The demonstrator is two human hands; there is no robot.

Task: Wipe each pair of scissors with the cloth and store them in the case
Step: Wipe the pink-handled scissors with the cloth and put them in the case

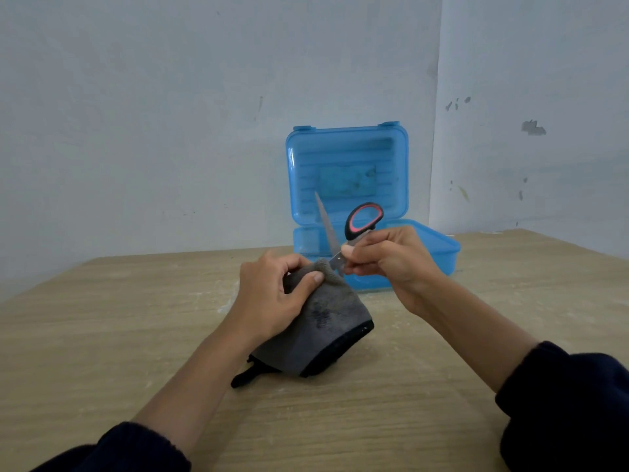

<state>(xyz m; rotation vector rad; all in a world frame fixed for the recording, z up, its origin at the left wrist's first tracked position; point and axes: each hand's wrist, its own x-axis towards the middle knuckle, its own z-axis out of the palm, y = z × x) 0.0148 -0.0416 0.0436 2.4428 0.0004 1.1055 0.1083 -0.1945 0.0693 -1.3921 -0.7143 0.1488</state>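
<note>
Pale wall (170, 114) behind, wooden table (102, 335) below. Scissors (343, 238) at frame centre, blades open: one blade points up-left, the black-and-red handle loop up-right. Right hand (388, 264) pinches them near the pivot. Left hand (272, 298) grips the grey cloth (323, 321), bunched against the lower blade, touching the steel. Open blue case (371, 253) sits just behind both hands, lid upright, tray toward centre right. Right hand is nearer the case, so stowing looks like a short forward reach.
</note>
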